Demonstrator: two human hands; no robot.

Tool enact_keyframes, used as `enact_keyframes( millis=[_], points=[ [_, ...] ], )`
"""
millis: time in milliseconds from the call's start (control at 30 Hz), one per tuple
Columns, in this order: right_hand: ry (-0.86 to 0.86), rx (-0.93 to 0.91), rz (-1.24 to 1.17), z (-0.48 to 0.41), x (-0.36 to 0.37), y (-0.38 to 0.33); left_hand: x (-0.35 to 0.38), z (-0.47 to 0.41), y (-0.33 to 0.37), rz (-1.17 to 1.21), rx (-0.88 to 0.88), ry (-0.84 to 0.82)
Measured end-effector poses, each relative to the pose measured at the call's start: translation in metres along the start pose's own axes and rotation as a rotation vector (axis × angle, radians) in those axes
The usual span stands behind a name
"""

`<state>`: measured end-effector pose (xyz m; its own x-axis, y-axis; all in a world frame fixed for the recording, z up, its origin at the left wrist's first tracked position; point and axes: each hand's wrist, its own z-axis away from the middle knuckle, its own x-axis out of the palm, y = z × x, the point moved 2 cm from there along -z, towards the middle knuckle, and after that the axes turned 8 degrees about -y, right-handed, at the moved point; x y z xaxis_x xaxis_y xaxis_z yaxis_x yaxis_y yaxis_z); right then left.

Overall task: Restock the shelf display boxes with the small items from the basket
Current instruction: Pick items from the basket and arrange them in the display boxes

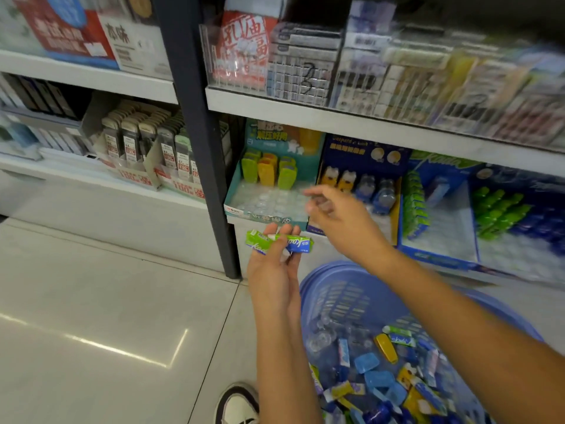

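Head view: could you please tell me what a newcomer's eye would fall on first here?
First the left hand at centre, holding green and blue packets. Just above it the blurred right hand is out in front of the teal box, which is mostly empty. At lower right, a blue basket on the floor holds a bright jumble of small items.
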<state>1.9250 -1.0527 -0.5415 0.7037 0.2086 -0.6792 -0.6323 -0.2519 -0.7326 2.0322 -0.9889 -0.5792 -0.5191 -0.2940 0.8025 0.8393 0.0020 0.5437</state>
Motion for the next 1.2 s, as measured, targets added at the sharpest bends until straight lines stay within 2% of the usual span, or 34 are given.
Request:
enact_keyframes(
  millis=[67,200,300,467,600,700,767,833,967,1200],
  points=[
    [-0.02,0.054,-0.184,0.037,-0.009,0.009,0.008,0.005,-0.007,-0.061,-0.014,-0.056],
    [0.035,0.075,-0.261,0.084,-0.027,0.022,0.028,0.018,-0.027,-0.218,-0.101,-0.222],
    [0.115,0.141,-0.327,0.105,-0.043,0.037,0.045,0.029,-0.046,-0.219,-0.145,-0.307],
    [0.25,0.194,-0.647,0.128,-0.062,0.061,0.063,0.046,-0.079,-0.062,-0.243,-0.247],
    [0.311,0.233,-0.713,0.141,-0.069,0.074,0.071,0.054,-0.1,-0.032,-0.308,-0.24],
    [0.396,0.223,-0.629,0.143,-0.085,0.081,0.07,0.055,-0.109,-0.075,-0.323,-0.204],
    [0.5,0.182,-0.445,0.138,-0.104,0.088,0.068,0.053,-0.111,-0.151,-0.311,-0.18],
    [0.528,0.171,-0.251,0.129,-0.12,0.095,0.064,0.05,-0.112,-0.224,-0.304,-0.168],
    [0.414,0.202,-0.04,0.108,-0.126,0.109,0.058,0.045,-0.115,-0.326,-0.331,-0.156],
    [0.294,0.114,0.027,0.089,-0.132,0.109,0.056,0.037,-0.122,-0.466,-0.36,-0.139]
  ],
)
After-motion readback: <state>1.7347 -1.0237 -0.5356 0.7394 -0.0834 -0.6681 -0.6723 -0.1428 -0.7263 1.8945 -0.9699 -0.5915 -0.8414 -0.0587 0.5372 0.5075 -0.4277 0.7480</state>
